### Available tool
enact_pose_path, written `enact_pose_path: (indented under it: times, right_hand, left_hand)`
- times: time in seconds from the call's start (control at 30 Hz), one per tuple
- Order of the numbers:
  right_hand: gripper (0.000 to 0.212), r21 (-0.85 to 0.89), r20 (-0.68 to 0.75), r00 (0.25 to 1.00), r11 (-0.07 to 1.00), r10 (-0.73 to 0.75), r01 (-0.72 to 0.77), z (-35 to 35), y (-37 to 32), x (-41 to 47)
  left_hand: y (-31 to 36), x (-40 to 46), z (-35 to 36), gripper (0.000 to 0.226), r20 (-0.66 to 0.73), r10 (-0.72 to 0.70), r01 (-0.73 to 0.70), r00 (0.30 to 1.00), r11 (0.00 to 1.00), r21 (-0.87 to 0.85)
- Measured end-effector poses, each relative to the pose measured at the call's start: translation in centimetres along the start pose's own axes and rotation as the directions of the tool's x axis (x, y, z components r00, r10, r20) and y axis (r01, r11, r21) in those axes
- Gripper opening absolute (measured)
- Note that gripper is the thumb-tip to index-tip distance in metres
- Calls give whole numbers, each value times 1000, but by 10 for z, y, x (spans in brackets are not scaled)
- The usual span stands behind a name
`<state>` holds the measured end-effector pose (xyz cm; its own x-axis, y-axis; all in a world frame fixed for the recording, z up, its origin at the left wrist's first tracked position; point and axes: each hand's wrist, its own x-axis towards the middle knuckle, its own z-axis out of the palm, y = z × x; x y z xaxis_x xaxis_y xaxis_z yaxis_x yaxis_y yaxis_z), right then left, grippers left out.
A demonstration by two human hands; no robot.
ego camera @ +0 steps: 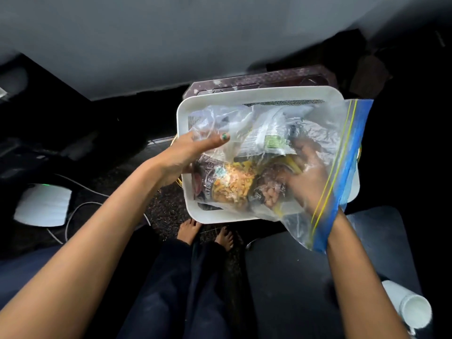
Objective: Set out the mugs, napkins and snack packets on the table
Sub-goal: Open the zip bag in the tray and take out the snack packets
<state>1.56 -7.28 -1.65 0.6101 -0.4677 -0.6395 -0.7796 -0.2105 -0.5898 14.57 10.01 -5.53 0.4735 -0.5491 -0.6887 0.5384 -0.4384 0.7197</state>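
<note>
A large clear zip bag [318, 133] with a blue and yellow seal strip lies over a white basket [244, 94]. Inside the bag are several snack packets [230, 182], one showing orange snacks, one with a white and green label. My left hand [186, 152] holds the bag's closed left end, thumb over the plastic. My right hand [305, 172] is inside the bag through its open mouth, fingers curled on a dark packet with pale nuts [269, 192]. A white mug [411, 311] lies on its side at the bottom right.
The basket sits on a dark stool or small table [259, 78] by a grey wall. A dark tabletop [318, 265] lies at lower right. A white device [42, 204] with cables sits on the floor at left. My bare feet [205, 232] stand below the basket.
</note>
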Motion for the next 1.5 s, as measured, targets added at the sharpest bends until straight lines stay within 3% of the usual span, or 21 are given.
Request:
enact_pose_path:
  times: [0.07,0.13,0.2,0.27,0.33,0.37,0.43,0.53,0.6,0.7,0.9,1.1,1.23,1.4,1.5]
  right_hand:
    - [6,150,6,1000,988,-17,16,1,3,-3]
    - [26,135,-5,995,985,-104,104,4,6,-2]
    - [46,83,18,972,969,-233,231,5,0,-3]
    - [35,-29,19,957,957,-289,289,5,-9,0]
    - [21,-61,23,958,956,-286,287,5,-13,6]
    - [24,-40,37,961,961,-274,275,5,-13,10]
    - [31,-14,33,963,963,-268,269,4,-13,9]
    - [13,11,-69,970,972,-233,234,-1,-3,7]
    - [17,97,-133,971,972,-201,214,-5,-1,2]
    - [50,262,-209,965,942,-157,210,-15,1,-4]
    - [53,189,-397,886,922,-242,337,-39,-3,-17]
    - [43,505,-453,891,820,-11,268,-46,5,-19]
    - [47,691,-457,882,672,118,268,-47,19,-19]
    - [39,773,-455,862,580,223,258,-52,33,-13]
    - [32,776,-472,838,580,275,247,-53,42,-4]
  left_hand:
    - [-3,0,4,95,8,6,-6,1000,1000,-5]
    - [-7,2,4,104,13,3,-3,1000,1000,-30]
    - [-8,3,3,96,46,-16,19,999,997,-80]
    - [-5,2,4,85,110,-28,41,994,992,-120]
    - [-5,5,9,93,126,-37,48,991,996,-82]
    - [-5,6,13,93,113,-41,47,993,998,-52]
    - [-1,6,20,70,45,-37,39,998,998,-50]
    - [-2,14,21,36,-133,-41,28,990,995,-99]
    - [-3,19,17,14,-212,-22,-5,977,992,-126]
    - [-4,22,10,21,-273,-10,-30,962,989,-144]
    - [-3,19,0,24,-283,-59,9,957,985,-175]
    - [3,13,-7,27,-340,-17,-30,940,991,-131]
    - [4,5,-17,38,-370,-46,-25,928,983,-184]
    - [11,-4,-21,23,-379,-47,-21,924,985,-173]
    - [18,-8,-25,25,-381,18,-41,924,998,-52]
